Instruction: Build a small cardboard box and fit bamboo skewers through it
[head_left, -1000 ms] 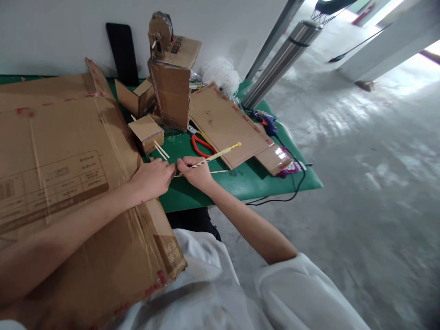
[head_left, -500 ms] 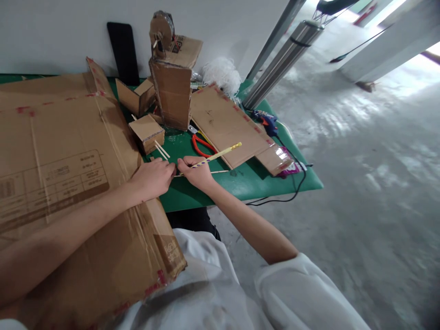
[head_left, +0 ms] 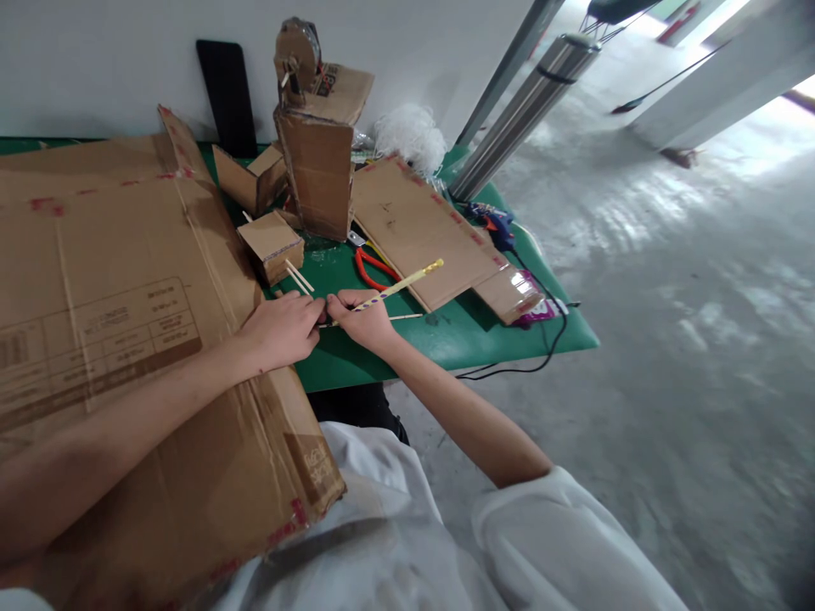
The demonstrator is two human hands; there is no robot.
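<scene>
My right hand [head_left: 362, 318] is closed around a yellow patterned pencil [head_left: 413, 277], its eraser end slanting up to the right and its tip hidden by the fingers. A thin wooden stick [head_left: 405, 316] lies under that hand on the green tabletop [head_left: 362, 361]. My left hand [head_left: 286, 327] has its fingers bent together at the stick's left end, close to the right fingertips. Its forearm rests over a large flattened cardboard box [head_left: 127, 246]. Just beyond the left hand, a small cardboard box [head_left: 273, 244] has two pale sticks [head_left: 299, 277] poking out.
A tall cardboard model [head_left: 317, 161] with a round wheel stands at the back. Red-handled pliers [head_left: 375, 270] lie beside a cardboard sheet [head_left: 420, 229]. Right of these sit a blue glue gun [head_left: 493, 222] with a black cord and a steel post [head_left: 522, 114].
The pencil's eraser end has shifted very slightly to the left and up. Both hands stay nearly where they were.
</scene>
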